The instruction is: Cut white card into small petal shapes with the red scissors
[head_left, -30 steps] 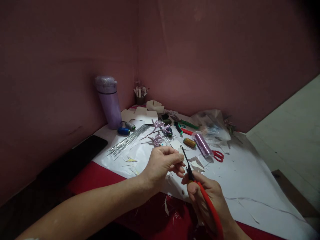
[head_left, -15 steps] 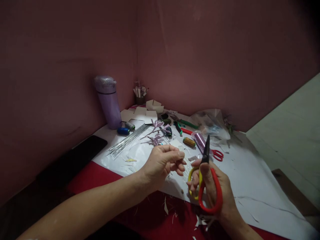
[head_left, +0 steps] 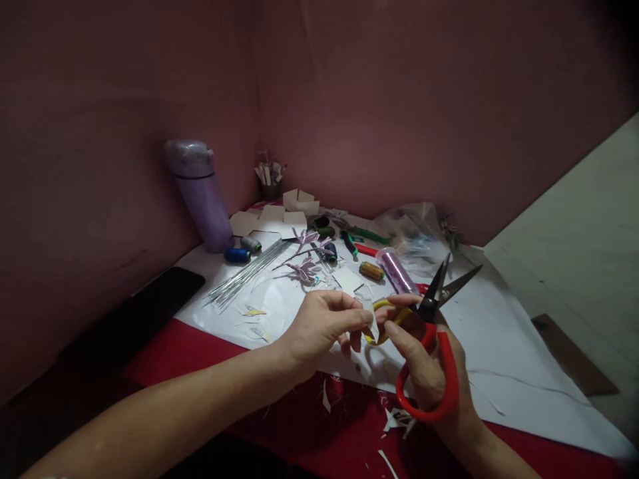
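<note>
My left hand [head_left: 332,326] pinches a small pale piece of paper [head_left: 375,327] between thumb and fingertips. Close beside it, my right hand [head_left: 429,362] is closed around scissors [head_left: 428,310] with one red and one yellow handle. Their dark blades are spread and point up and to the right, away from the paper piece. Just beyond the hands lie a square white card [head_left: 346,281], a gold thread spool [head_left: 372,271] and a tube of purple glitter [head_left: 396,269]. A sprig of lilac flowers [head_left: 305,269] rests further left.
A purple bottle [head_left: 202,203] stands by the left wall, near blue [head_left: 237,255] and grey [head_left: 250,244] spools. Metal wires [head_left: 247,273] lie in a bundle. Green-handled pliers [head_left: 369,235] and a plastic bag [head_left: 417,233] are behind. Paper scraps [head_left: 398,420] litter the red cloth [head_left: 294,426].
The scissors have gone from closed and upright to spread blades tilted right. My right hand has turned and its fingers have come nearer my left. The pale paper piece now shows at my left fingertips.
</note>
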Demonstrator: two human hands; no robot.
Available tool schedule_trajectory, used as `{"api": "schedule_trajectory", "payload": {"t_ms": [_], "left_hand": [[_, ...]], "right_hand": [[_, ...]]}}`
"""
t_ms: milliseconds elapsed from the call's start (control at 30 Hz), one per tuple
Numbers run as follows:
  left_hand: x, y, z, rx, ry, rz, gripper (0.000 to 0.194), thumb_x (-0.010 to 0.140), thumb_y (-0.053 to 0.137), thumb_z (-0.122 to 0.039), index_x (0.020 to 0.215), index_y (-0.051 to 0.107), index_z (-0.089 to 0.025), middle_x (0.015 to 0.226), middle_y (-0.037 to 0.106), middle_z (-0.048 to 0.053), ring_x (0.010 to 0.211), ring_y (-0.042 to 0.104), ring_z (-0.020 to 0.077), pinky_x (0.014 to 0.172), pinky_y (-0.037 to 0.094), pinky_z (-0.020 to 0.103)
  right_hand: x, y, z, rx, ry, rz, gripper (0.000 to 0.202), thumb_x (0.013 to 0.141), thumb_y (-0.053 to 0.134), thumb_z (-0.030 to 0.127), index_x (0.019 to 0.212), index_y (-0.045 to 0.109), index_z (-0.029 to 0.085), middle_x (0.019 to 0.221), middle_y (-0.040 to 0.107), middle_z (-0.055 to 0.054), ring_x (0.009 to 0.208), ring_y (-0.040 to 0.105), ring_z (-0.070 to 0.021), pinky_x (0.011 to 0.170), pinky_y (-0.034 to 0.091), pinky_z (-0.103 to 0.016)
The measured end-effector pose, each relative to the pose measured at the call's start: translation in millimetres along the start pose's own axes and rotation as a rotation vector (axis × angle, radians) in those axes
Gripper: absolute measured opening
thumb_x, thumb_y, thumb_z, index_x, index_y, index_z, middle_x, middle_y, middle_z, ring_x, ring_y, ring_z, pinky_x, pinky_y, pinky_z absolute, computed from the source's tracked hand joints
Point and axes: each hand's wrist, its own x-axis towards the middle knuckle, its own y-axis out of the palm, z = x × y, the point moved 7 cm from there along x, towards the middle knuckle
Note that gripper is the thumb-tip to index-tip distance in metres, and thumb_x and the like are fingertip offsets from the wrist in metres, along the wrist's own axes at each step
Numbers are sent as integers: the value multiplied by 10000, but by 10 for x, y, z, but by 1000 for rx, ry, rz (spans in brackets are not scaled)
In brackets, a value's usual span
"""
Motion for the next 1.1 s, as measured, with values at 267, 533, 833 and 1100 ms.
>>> {"api": "schedule_trajectory", "payload": {"t_ms": [267, 533, 833, 1100], "left_hand": [[-19, 57, 80, 125, -157, 35, 172, 615, 692, -246, 540, 587, -132, 484, 570, 5, 408, 490, 81, 411, 329, 190], [7, 38, 120, 251, -132, 28, 169, 623, 646, -187, 486, 560, -139, 383, 477, -24, 360, 396, 54, 408, 283, 188], [-14, 131, 220, 68, -107, 87, 253, 629, 742, -295, 724, 584, -121, 601, 643, 36, 469, 520, 74, 451, 356, 176], [36, 63, 252, -15, -175, 69, 139, 673, 667, -213, 626, 573, -121, 501, 621, 21, 375, 472, 59, 407, 356, 168]], "right_hand": [[46, -35, -61, 70, -48, 55, 201, 797, 595, 225, 989, 536, 216, 783, 612, -4, 626, 583, -145, 598, 486, -288], [43, 41, -51, -19, 42, 148, 247, 747, 649, 268, 958, 537, 206, 704, 566, 18, 590, 557, -136, 535, 449, -256], [-10, -95, -2, -49, 80, -164, 255, 717, 661, 301, 905, 518, 204, 678, 566, 24, 505, 526, -113, 467, 439, -230], [29, -73, -182, 99, 109, -114, 221, 780, 614, 326, 943, 546, 193, 623, 586, 17, 540, 572, -145, 543, 489, -272]]}}
